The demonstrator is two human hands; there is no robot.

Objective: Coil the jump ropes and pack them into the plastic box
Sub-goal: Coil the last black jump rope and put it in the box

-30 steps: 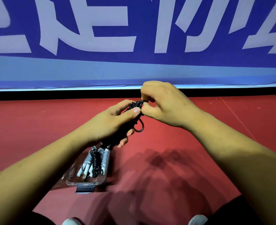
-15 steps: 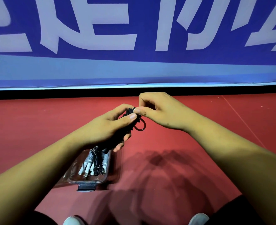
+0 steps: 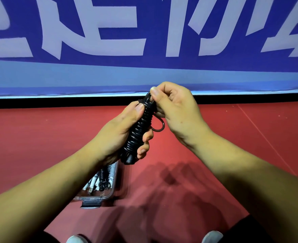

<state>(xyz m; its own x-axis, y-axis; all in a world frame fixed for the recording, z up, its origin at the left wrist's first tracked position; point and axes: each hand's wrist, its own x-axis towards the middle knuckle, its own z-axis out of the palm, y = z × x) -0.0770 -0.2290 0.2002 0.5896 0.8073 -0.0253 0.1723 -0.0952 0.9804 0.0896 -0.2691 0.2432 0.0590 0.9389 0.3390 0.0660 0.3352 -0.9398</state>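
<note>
Above the red floor (image 3: 39,137), at mid-scene, a black jump rope (image 3: 139,130) is held clear of the ground as a tightly wound bundle, tilted with its top leaning far and right. The bundle is gripped by the left hand (image 3: 116,137): the fingers are curled round its lower half from the right side, and the thumb is pressed against the upper windings. The top end of the cord is pinched by the right hand (image 3: 178,111) between thumb and forefinger; the other fingers are folded into the palm. A small loose loop (image 3: 159,126) of the cord is seen sticking out to the right of the bundle, just under the right hand.

A clear plastic box (image 3: 109,195) is noted on the floor, near and left of the bundle, partly covered by the left forearm. White and black wound ropes (image 3: 102,178) are seen lying inside it. A dark latch (image 3: 90,205) is noted on its near edge.

A blue banner (image 3: 144,76) with large pale characters is recorded along the far side. Two pale shoe tips (image 3: 76,239) are noted at the near edge.
</note>
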